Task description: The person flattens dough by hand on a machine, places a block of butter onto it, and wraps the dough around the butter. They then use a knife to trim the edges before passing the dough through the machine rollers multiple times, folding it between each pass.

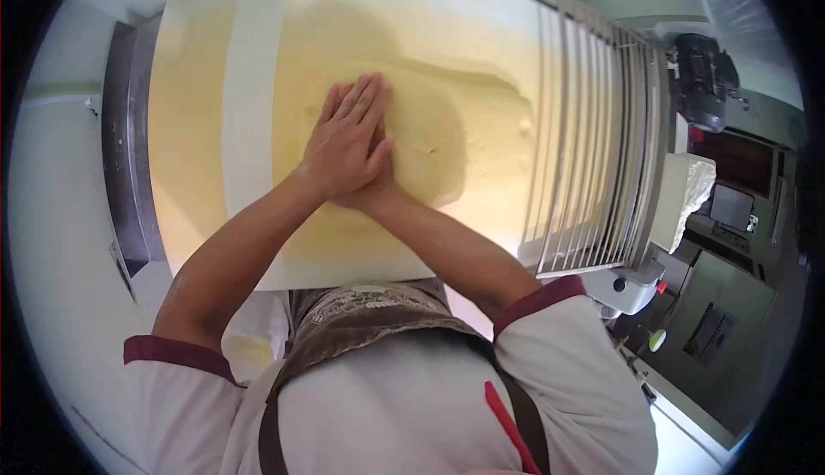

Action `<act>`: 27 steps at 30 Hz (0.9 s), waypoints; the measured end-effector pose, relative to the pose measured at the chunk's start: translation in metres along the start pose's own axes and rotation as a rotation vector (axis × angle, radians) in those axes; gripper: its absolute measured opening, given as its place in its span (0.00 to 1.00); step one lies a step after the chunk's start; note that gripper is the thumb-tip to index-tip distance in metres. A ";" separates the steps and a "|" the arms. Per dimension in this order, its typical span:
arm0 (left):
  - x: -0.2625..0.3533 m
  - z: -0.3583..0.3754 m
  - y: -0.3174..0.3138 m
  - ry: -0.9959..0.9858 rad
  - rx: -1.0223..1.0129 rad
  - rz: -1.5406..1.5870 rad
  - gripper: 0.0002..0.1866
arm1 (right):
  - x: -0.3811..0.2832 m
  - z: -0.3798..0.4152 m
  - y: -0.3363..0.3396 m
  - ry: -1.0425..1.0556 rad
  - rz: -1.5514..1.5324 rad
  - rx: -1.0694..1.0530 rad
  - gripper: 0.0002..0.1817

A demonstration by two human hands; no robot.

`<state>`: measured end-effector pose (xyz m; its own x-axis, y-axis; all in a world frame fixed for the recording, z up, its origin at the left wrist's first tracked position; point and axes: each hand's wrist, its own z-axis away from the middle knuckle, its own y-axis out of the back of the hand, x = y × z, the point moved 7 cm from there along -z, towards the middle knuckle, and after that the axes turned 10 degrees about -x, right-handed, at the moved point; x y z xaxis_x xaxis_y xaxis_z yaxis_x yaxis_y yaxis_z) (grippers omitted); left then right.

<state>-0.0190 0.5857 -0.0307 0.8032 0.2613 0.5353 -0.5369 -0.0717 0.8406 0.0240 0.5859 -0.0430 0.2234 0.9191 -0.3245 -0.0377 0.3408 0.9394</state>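
A pale yellow sheet of dough (pixel 438 131) lies on the broad, light-coloured belt (pixel 249 114) in front of me. My left hand (pixel 348 144) rests on top of my right hand, its fingers stretched out flat and pointing away from me. Underneath, my right hand (pixel 378 185) presses palm down on the left part of the dough. Most of it is hidden by the left hand; the parts of its fingers that show look straight and flat. Neither hand grips anything. Small bumps and shallow dents mark the dough's surface to the right of my hands.
A metal bar guard (pixel 593 140) crosses the belt's right side. Beyond it are a dark motor (pixel 703 80), a white block (pixel 687 196) and a light machine housing with a red knob (pixel 661 287). A metal edge (pixel 129 149) runs along the left.
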 end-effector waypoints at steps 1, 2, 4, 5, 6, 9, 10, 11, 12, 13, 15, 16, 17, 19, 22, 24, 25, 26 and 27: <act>0.000 0.005 -0.002 -0.004 0.010 0.006 0.39 | 0.000 0.001 0.002 0.010 -0.007 0.016 0.45; 0.000 0.005 -0.004 -0.006 0.012 0.011 0.38 | 0.002 0.001 0.006 0.018 -0.010 0.029 0.45; 0.009 -0.029 0.021 -0.053 0.091 0.005 0.39 | 0.021 -0.005 0.022 0.019 0.008 0.040 0.45; 0.017 -0.044 0.023 -0.057 0.095 0.028 0.39 | 0.029 0.001 0.022 0.005 0.033 0.015 0.45; 0.026 -0.072 0.025 -0.067 0.098 0.048 0.39 | 0.037 0.008 0.023 -0.009 0.058 -0.011 0.45; 0.034 -0.093 -0.011 -0.019 0.095 0.005 0.38 | 0.101 -0.014 0.039 -0.024 0.134 -0.042 0.46; 0.033 -0.096 -0.015 0.020 0.097 -0.016 0.37 | 0.109 -0.022 0.038 -0.021 0.134 -0.046 0.46; 0.032 -0.099 -0.021 0.052 0.080 -0.031 0.36 | 0.111 -0.024 0.035 -0.017 0.124 -0.055 0.45; 0.033 -0.104 -0.024 0.066 0.072 -0.048 0.35 | 0.109 -0.023 0.035 -0.008 0.126 -0.058 0.45; 0.034 -0.110 -0.017 0.062 0.099 -0.084 0.35 | 0.106 -0.023 0.035 0.002 0.137 -0.050 0.45; 0.032 -0.108 -0.021 0.048 0.111 -0.085 0.34 | 0.097 -0.018 0.041 0.015 0.159 -0.009 0.45; 0.034 -0.105 -0.015 0.048 0.116 -0.082 0.34 | 0.093 -0.015 0.045 0.024 0.168 0.008 0.45; 0.034 -0.099 -0.013 0.033 0.105 -0.037 0.35 | 0.089 -0.009 0.047 0.032 0.158 0.022 0.44; 0.045 -0.077 -0.011 0.021 0.043 0.075 0.36 | 0.077 0.024 0.044 0.043 0.092 0.014 0.44; 0.072 -0.046 -0.047 0.096 -0.084 0.044 0.43 | 0.081 0.049 0.034 0.019 0.032 -0.002 0.44; 0.075 -0.044 -0.051 0.115 -0.068 0.011 0.43 | 0.079 0.057 0.028 0.032 0.018 -0.004 0.43; 0.078 -0.049 -0.045 0.096 -0.035 -0.023 0.43 | 0.079 0.059 0.030 0.043 0.018 0.013 0.43; 0.079 -0.048 -0.043 0.087 -0.010 -0.023 0.43 | 0.080 0.059 0.030 0.053 0.017 0.029 0.43; 0.080 -0.044 -0.040 0.087 0.014 -0.017 0.42 | 0.082 0.061 0.033 0.069 0.019 0.036 0.43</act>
<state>0.0557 0.6521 -0.0251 0.7867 0.3450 0.5119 -0.5188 -0.0798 0.8511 0.1003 0.6605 -0.0315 0.1553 0.9373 -0.3119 -0.0061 0.3167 0.9485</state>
